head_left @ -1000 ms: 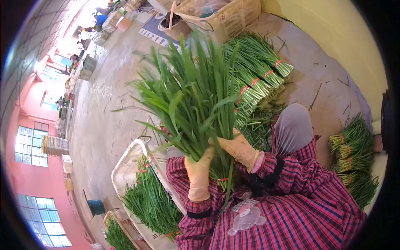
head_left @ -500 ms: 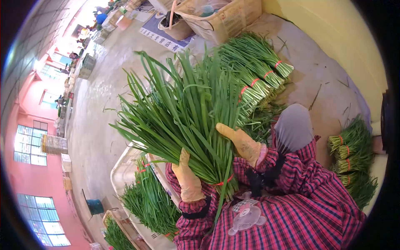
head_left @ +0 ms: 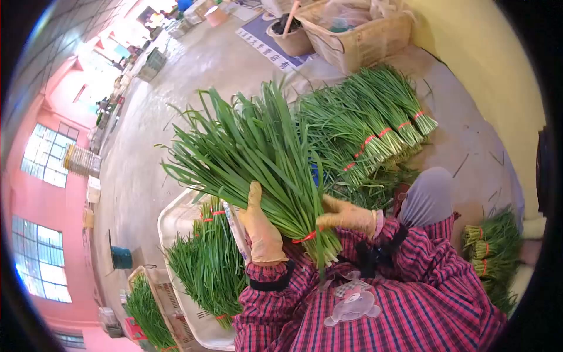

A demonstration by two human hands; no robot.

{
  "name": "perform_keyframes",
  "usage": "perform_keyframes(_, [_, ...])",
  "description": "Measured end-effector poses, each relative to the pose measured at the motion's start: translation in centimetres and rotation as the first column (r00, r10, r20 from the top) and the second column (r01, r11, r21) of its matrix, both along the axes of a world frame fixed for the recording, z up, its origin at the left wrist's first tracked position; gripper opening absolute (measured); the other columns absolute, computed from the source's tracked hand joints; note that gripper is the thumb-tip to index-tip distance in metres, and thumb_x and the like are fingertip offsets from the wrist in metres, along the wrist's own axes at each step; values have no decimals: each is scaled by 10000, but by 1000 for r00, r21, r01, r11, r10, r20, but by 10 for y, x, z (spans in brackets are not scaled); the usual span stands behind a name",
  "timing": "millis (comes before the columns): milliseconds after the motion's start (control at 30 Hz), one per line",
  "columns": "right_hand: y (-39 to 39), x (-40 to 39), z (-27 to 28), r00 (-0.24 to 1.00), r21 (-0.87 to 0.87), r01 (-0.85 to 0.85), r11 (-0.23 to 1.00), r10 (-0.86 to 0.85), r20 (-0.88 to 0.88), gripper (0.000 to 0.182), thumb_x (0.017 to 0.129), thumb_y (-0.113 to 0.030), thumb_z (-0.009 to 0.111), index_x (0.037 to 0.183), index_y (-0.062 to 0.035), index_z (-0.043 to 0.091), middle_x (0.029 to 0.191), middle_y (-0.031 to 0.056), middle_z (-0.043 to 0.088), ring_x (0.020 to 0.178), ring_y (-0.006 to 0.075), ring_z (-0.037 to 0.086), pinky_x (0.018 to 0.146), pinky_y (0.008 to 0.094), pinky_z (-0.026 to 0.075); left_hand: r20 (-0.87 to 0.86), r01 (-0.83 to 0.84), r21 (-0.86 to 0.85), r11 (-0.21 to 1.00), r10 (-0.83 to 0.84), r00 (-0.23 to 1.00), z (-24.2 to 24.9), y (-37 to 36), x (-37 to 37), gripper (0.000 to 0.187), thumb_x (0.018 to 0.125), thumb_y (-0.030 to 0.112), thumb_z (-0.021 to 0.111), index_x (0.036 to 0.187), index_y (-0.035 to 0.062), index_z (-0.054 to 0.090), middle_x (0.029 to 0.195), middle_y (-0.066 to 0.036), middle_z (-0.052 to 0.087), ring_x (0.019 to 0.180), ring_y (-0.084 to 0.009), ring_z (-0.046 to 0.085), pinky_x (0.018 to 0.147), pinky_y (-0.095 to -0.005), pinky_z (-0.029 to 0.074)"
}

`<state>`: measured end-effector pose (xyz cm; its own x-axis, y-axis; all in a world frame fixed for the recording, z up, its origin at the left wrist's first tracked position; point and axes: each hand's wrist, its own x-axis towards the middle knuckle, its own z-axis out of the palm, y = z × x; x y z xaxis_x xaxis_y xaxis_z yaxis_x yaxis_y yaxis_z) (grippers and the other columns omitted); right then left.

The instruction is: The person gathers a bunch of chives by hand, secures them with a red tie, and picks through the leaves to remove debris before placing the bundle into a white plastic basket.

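A large bunch of garlic chives (head_left: 252,152) lies across my lap, leaves fanned toward the upper left. A red band (head_left: 304,237) circles its stems near the cut ends. My left hand (head_left: 263,232), in a pale rubber glove, supports the bunch from the left, thumb up and fingers hidden beneath it. My right hand (head_left: 350,217), gloved alike, grips the bunch's right edge just above the band, where a long leaf hangs down past the stem ends.
Banded chive bunches (head_left: 375,117) lie on the floor ahead, and more bunches (head_left: 489,252) are at right. A white crate (head_left: 176,217) with chives stands at left beside another crate (head_left: 161,296). A basket (head_left: 352,41) and bucket (head_left: 291,41) stand farther off.
My right hand has slid down from the leaves toward the red band. My left hand stays on the bunch's left side. The camera view has shifted slightly.
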<state>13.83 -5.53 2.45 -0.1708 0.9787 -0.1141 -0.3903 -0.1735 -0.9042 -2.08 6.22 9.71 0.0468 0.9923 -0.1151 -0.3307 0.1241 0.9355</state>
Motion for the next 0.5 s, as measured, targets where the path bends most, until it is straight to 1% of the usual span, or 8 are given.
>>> perform_keyframes(33, [-2,-3,1,998,42,-14,999,11,62,788,913,-270,732,1525,-28,299,1388,83,539,1235,160,500,1052,326,418,-10,-23,37,999,23,1000,0,-1,2,411,934,197,679,1291,15,585,1217,-89,652,1033,-249,658,896,-405,562])
perform_keyframes(133, [-4,-8,21,999,-23,2,1000,-3,-36,816,889,-235,758,1526,-26,293,1390,94,537,1245,161,493,1058,327,414,19,-52,12,999,51,998,24,-20,12,447,924,133,692,1328,8,547,1253,-78,628,1064,-231,634,924,-383,533])
perform_keyframes(200, [-4,-19,29,965,130,258,957,-261,9,806,871,-189,773,1514,-24,315,1379,101,545,1233,165,509,1053,326,419,44,3,-26,1000,-2,999,20,-25,18,513,919,86,701,1375,-4,487,1261,-81,611,1038,-223,638,914,-369,525])
perform_keyframes(233, [-4,-20,25,967,128,250,960,-255,21,806,871,-189,773,1514,-24,315,1379,101,545,1233,165,509,1053,326,419,55,-3,-31,1000,4,999,16,-29,18,513,919,86,701,1375,-4,487,1261,-81,611,1038,-223,638,914,-369,525])
perform_keyframes(300, [-3,-17,14,947,-13,313,950,-311,82,799,849,-132,783,1502,-27,334,1362,107,562,1216,170,532,1052,336,425,37,145,-60,988,-143,989,10,-36,20,557,923,70,688,1413,-3,432,1245,-88,611,1057,-226,636,944,-357,513])
perform_keyframes(333, [-3,-13,12,944,-15,319,948,-316,95,799,849,-132,783,1502,-27,334,1362,107,562,1216,170,532,1052,336,425,-4,265,-18,964,-265,964,15,-38,14,609,924,72,680,1450,0,382,1270,-93,587,1161,-220,592,1008,-346,473])
perform_keyframes(433, [-7,1,10,929,-107,235,966,-255,-268,583,939,-260,671,1417,-2,459,1288,99,619,1163,182,585,1030,347,451,-66,475,166,864,-470,880,30,-36,-3,759,923,140,684,1541,3,266,1458,-140,459,1304,-220,492,1061,-338,422])
perform_keyframes(500, [-11,8,6,946,-50,194,980,-201,-255,561,975,-364,608,1382,8,508,1281,94,630,1149,183,602,1022,339,461,-155,484,141,864,-463,873,24,-33,-8,773,934,165,670,1556,6,239,1498,-143,429,1317,-223,482,1075,-331,407])
